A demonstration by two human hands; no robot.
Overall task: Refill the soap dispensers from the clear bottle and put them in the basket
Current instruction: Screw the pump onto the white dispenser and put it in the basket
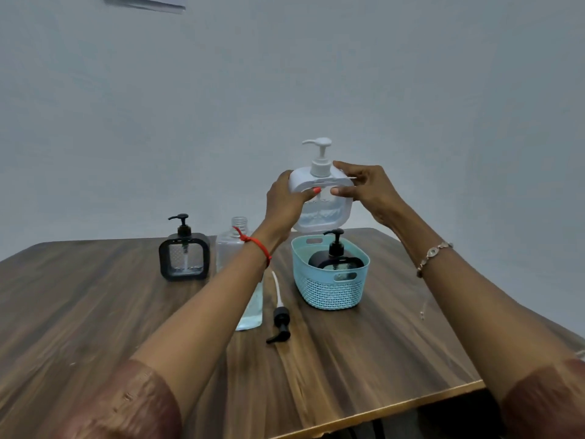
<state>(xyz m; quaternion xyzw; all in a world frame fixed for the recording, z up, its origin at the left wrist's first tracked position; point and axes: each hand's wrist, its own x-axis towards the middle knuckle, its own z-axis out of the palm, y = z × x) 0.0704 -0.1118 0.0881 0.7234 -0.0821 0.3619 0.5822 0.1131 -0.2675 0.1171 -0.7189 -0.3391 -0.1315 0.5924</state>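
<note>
I hold a white soap dispenser upright in the air, just above the light blue basket. My left hand grips its left side and my right hand its right side. Inside the basket stands a black dispenser with its pump on. The clear bottle stands uncapped behind my left forearm, partly hidden, with some liquid at its bottom. Another black-framed dispenser stands at the left of the table.
A black pump head with its white tube lies loose on the wooden table in front of the basket. The table's front edge runs along the lower right. A plain wall is behind.
</note>
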